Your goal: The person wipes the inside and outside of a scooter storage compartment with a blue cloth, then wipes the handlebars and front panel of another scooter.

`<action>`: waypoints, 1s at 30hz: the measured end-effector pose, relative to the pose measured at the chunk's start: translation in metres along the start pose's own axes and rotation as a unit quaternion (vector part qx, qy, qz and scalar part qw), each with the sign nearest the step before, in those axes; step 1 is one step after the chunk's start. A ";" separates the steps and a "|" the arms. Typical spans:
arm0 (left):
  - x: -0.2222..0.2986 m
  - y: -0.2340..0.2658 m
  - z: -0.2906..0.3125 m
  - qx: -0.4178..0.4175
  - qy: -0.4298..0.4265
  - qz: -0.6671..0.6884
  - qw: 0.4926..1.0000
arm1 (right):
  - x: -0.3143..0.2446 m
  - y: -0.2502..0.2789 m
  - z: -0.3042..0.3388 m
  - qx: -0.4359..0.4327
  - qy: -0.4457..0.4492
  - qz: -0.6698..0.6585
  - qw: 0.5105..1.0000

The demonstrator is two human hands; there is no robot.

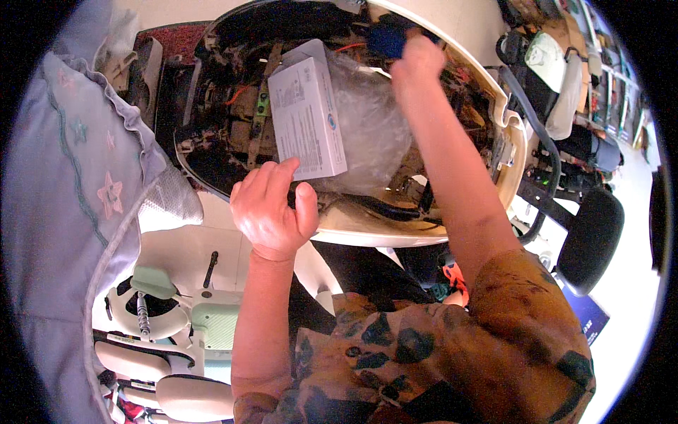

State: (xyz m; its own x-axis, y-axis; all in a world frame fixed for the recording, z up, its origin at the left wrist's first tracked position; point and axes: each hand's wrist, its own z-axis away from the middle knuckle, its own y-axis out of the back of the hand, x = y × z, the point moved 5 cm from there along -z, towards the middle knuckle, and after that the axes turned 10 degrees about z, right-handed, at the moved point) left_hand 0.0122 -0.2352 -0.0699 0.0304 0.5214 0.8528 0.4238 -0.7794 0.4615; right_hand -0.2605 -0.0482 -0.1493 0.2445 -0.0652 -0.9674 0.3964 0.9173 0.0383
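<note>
A scooter body [339, 235] with a cream shell lies in front of me, its dark inside showing. On it rests a white printed cardboard box [304, 116] with one flap up, beside a crumpled clear plastic bag [371, 124]. My left hand [274, 208] leans on the near rim, thumb apart and holding nothing, its index finger by the box's near corner. At the far right side my right hand [419, 63] is closed, slightly blurred, against a dark blue cloth-like thing [387, 39]. Its fingertips are partly hidden.
A lavender cloth with stars [92, 177] hangs at the left. Below stand a green and cream piece [215, 325] and several cream padded seats [194, 397]. To the right are a curved dark bar [540, 134], a black pad [592, 240] and crowded shelves [600, 78].
</note>
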 end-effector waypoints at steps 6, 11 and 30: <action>0.002 -0.001 0.000 0.023 -0.016 0.013 1.000 | 0.054 -0.015 0.016 0.077 0.277 0.413 0.864; -0.006 0.000 0.005 0.064 -0.025 0.023 0.997 | 0.036 0.006 -0.010 -0.048 0.200 0.365 0.908; -0.007 0.004 0.007 0.040 -0.005 0.027 0.999 | 0.031 -0.046 0.061 -0.147 -0.205 -0.119 0.960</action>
State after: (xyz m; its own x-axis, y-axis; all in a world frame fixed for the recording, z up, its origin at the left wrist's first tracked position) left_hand 0.0199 -0.2395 -0.0762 0.0644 0.4830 0.8733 0.4916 -0.7769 0.3934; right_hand -0.2172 -0.1161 -0.1662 0.5300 -0.3816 -0.7573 0.2332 0.9242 -0.3025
